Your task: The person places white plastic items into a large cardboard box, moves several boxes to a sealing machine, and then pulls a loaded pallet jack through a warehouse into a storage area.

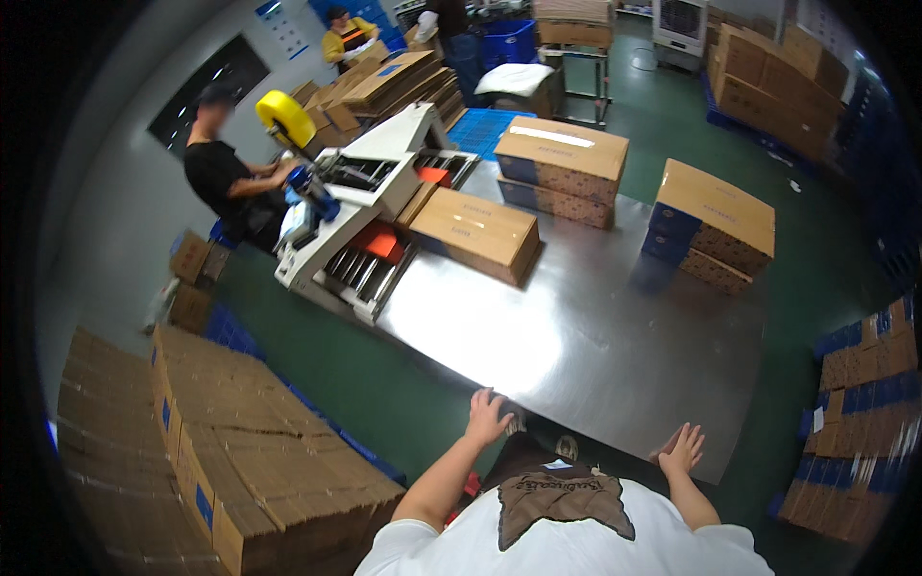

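My left hand (488,419) hangs over the near edge of a shiny metal table (615,355), its fingers apart and nothing in it. Farther right, my right hand (683,448) is spread at the table's near edge, also holding nothing. A long closed cardboard box (475,230) lies on the table, partly out of a white carton sealing machine (379,187). Beyond it, one carton (562,158) rests on another. At the far right edge of the table stand two more stacked cartons (715,216) with blue printed sides.
Flattened cardboard stacks (279,442) fill the lower left. Wrapped stacked cartons (855,413) stand at the right, more cartons (778,91) on a blue pallet at the far right. A co-worker in black (226,168) stands beside the machine, which carries a yellow tape roll (285,117). Other people work behind.
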`<state>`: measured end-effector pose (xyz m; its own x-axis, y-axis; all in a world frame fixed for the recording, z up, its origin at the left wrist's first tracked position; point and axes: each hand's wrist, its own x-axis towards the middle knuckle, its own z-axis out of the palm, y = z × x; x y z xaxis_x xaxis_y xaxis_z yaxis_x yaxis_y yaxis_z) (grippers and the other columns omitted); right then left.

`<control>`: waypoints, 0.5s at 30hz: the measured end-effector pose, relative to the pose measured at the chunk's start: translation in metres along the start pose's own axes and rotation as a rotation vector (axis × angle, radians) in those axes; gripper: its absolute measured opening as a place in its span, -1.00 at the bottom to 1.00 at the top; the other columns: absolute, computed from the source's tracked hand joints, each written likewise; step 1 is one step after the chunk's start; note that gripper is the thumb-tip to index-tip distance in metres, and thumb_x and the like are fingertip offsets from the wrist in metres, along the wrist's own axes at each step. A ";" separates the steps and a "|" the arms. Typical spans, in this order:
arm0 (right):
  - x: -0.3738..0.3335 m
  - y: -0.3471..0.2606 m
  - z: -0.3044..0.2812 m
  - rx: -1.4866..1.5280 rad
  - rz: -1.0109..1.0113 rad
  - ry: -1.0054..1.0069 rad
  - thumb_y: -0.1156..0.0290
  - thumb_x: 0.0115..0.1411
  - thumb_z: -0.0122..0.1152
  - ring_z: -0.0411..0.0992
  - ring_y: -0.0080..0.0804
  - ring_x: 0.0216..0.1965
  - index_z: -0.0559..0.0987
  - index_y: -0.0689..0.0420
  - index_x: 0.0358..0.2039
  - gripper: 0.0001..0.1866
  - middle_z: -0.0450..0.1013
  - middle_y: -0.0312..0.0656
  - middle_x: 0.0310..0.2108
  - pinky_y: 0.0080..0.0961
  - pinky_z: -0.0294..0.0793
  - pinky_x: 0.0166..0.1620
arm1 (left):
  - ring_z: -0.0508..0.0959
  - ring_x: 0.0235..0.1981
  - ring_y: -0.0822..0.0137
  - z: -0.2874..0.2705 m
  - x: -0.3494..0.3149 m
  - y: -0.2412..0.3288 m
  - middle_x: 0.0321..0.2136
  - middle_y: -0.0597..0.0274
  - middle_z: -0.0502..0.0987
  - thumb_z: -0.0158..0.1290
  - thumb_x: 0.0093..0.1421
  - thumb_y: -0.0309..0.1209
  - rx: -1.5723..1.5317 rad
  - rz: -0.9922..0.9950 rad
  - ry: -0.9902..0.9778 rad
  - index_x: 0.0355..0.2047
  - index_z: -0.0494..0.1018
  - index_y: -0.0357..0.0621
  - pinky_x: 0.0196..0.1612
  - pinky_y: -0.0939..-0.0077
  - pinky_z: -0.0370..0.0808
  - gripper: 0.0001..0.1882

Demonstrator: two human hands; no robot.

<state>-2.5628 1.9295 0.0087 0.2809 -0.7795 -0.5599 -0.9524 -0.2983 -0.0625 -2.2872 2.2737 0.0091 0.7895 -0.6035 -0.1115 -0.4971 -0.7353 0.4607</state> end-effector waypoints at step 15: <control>-0.054 -0.101 0.057 0.370 -0.021 0.203 0.41 -0.13 0.22 -0.02 0.08 0.22 0.15 0.09 0.19 -0.19 -0.03 0.08 0.23 -0.17 0.05 0.22 | -0.04 0.24 -0.11 -0.134 0.415 -0.027 0.19 -0.06 0.06 0.04 0.00 0.13 0.363 0.374 0.121 0.12 0.24 0.03 0.22 0.02 -0.06 -0.26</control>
<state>-2.4879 2.0329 -0.0019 0.2826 -0.8793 -0.3835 -0.9142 -0.1258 -0.3852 -1.8978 2.0844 0.0684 0.5598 -0.8207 0.1142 -0.8281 -0.5492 0.1126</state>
